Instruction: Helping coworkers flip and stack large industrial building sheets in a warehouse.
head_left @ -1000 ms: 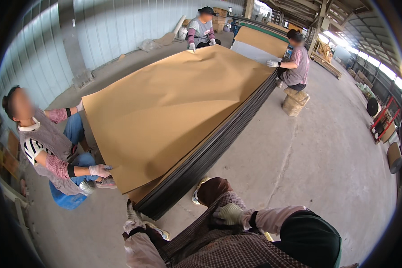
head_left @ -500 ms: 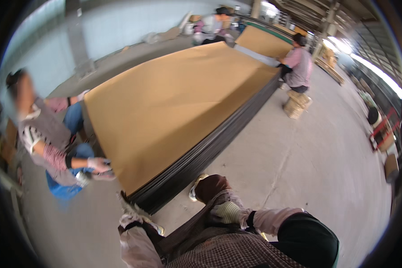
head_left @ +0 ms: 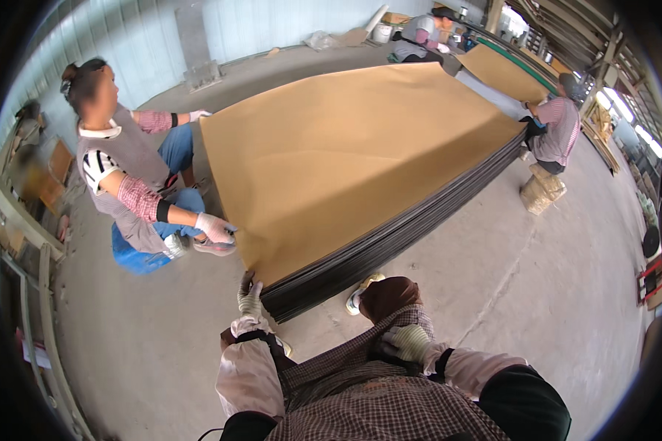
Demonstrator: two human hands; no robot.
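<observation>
A large brown sheet (head_left: 331, 140), like paper or board, lies on top of a thick stack of dark sheets (head_left: 390, 242) in front of me. My left hand (head_left: 249, 298), in a pale knitted glove with dark fingertips, is at the near left corner of the stack, its fingers closed on the brown sheet's corner. My right hand (head_left: 408, 342), gloved alike, rests on the checked apron (head_left: 390, 408) over my lap, fingers laid out and holding nothing visible. A co-worker's gloved hand (head_left: 215, 228) is at the sheet's left edge, close to my left hand.
One co-worker (head_left: 136, 176) sits on a blue seat at the left. Another (head_left: 555, 125) sits at the far right corner near a wrapped bundle (head_left: 542, 189), and a third (head_left: 423, 37) is at the back. A second brown sheet (head_left: 504, 72) lies beyond; a metal frame (head_left: 33, 228) stands left.
My view has swung left, so the stack appears further right. My left hand has come up to the sheet's corner. The right hand stays on my lap.
</observation>
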